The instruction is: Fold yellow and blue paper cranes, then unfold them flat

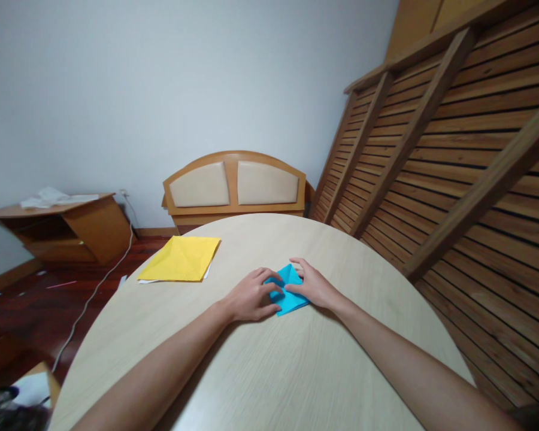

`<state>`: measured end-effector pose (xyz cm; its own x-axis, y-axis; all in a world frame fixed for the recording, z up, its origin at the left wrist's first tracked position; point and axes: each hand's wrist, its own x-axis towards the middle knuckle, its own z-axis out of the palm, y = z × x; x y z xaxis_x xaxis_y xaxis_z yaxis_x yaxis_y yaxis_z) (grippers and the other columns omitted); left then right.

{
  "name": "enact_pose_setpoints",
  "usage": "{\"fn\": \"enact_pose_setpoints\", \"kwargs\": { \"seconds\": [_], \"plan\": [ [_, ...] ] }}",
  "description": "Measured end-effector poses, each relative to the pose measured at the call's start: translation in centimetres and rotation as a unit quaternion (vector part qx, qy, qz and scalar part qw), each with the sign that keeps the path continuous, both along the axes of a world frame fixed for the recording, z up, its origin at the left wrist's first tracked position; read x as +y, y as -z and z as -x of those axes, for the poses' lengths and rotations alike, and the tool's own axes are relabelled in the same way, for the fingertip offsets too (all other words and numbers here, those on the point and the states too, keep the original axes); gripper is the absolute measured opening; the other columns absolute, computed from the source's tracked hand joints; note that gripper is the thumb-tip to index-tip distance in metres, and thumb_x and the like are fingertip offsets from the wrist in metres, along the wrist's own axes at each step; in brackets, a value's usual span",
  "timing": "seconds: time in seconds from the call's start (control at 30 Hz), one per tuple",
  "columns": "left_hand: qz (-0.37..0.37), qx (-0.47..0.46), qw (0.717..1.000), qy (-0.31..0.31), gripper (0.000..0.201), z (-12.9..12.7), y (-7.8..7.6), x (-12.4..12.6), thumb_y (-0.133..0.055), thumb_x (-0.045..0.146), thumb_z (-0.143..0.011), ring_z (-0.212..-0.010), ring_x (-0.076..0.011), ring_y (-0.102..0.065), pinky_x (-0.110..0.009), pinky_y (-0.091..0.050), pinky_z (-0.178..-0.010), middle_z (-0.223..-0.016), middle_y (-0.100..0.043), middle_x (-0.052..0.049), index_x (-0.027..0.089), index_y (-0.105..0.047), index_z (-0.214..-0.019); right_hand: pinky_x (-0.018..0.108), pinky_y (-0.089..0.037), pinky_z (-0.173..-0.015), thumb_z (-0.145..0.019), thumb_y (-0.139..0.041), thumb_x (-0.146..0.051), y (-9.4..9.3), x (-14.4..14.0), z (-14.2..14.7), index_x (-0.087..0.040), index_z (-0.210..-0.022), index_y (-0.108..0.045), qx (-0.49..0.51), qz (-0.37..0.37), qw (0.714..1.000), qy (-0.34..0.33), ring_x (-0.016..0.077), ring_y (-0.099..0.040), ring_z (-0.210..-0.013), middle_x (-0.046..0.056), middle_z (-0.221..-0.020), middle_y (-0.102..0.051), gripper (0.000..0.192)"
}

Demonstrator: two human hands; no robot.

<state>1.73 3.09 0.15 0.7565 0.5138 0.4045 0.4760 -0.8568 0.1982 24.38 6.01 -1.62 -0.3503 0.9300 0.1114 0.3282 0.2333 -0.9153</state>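
Near the middle of the round table (296, 371), a folded blue paper (289, 301) is being touched by both hands. The paper's left side is being partly covered by the left hand (251, 295), whose fingers are being held spread apart and slightly bent. Its right side is being overlapped by the right hand (315, 286), the thumb being laid on top; whether the paper is being pinched there cannot be told. On the table's far left part, a white sheet (207, 270) is being mostly hidden by a creased yellow paper (179, 260). Beyond the table's far edge, a padded headboard (232, 185) is being partly concealed. To the table's right, a slatted wooden frame (413, 134) is being seen slanted.
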Motion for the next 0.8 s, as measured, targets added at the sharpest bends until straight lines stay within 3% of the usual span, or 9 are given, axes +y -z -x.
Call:
{"fn": "enact_pose_setpoints", "kwargs": {
  "seconds": [0.13,0.27,0.43,0.57,0.7,0.8],
  "plan": [
    [0.042,-0.051,0.997,-0.043,0.074,0.5,1.0,0.7,-0.073,0.047,-0.079,-0.135,-0.0338,-0.042,-0.051,-0.037,-0.110,-0.149,-0.040,-0.020,0.017,-0.042,-0.139,0.031,-0.052,-0.072,-0.070,-0.077,-0.018,-0.2,-0.2,-0.1,-0.018,-0.141,-0.036,-0.003,-0.002,1.000,-0.015,0.0219,-0.067,-0.090,0.009,-0.102,-0.070,0.083],
    [0.108,-0.083,0.986,-0.098,0.098,0.7,1.9,1.1,-0.074,0.040,-0.079,-0.123,-0.0325,-0.054,-0.050,-0.042,-0.104,-0.141,-0.051,-0.020,0.017,-0.016,-0.154,0.031,-0.052,-0.072,-0.072,-0.078,-0.021,-0.9,-0.7,0.2,-0.019,-0.139,-0.041,0.007,-0.012,0.999,-0.030,0.0224,-0.067,-0.092,0.008,-0.099,-0.070,0.077],
    [0.146,-0.138,0.966,-0.161,0.076,0.7,2.0,1.3,-0.066,0.030,-0.086,-0.104,-0.0263,-0.062,-0.043,-0.048,-0.093,-0.117,-0.066,-0.013,0.017,-0.028,-0.151,0.029,-0.051,-0.066,-0.075,-0.073,-0.022,-1.5,-0.9,0.5,-0.019,-0.134,-0.046,0.041,-0.011,0.998,-0.036,0.0206,-0.067,-0.086,0.009,-0.104,-0.070,0.066],
    [0.144,-0.206,0.952,-0.174,0.055,0.6,1.5,1.5,-0.061,0.023,-0.088,-0.093,-0.0211,-0.062,-0.036,-0.049,-0.086,-0.104,-0.068,-0.008,0.017,-0.044,-0.140,0.031,-0.052,-0.074,-0.074,-0.073,-0.023,-1.3,-0.5,0.5,-0.017,-0.126,-0.053,0.074,-0.022,0.996,-0.051,0.0208,-0.067,-0.092,0.009,-0.108,-0.071,0.055],
    [0.107,-0.252,0.950,-0.153,0.025,0.4,0.9,1.6,-0.058,0.020,-0.088,-0.086,-0.0189,-0.061,-0.032,-0.049,-0.080,-0.097,-0.068,-0.006,0.017,-0.063,-0.112,0.031,-0.050,-0.074,-0.077,-0.071,-0.025,-1.5,-0.2,0.3,-0.016,-0.102,-0.066,0.016,-0.084,0.996,-0.012,0.0201,-0.066,-0.084,0.006,-0.096,-0.073,0.027],
    [0.062,-0.262,0.954,-0.128,0.011,0.4,0.5,1.4,-0.055,0.015,-0.086,-0.080,-0.0173,-0.059,-0.029,-0.048,-0.071,-0.086,-0.064,-0.005,0.017,-0.065,-0.090,0.031,-0.048,-0.074,-0.080,-0.066,-0.022,-1.9,-0.3,0.2,-0.017,-0.092,-0.070,-0.033,-0.154,0.987,0.017,0.0195,-0.065,-0.079,0.004,-0.087,-0.073,0.013]
  ]
}}
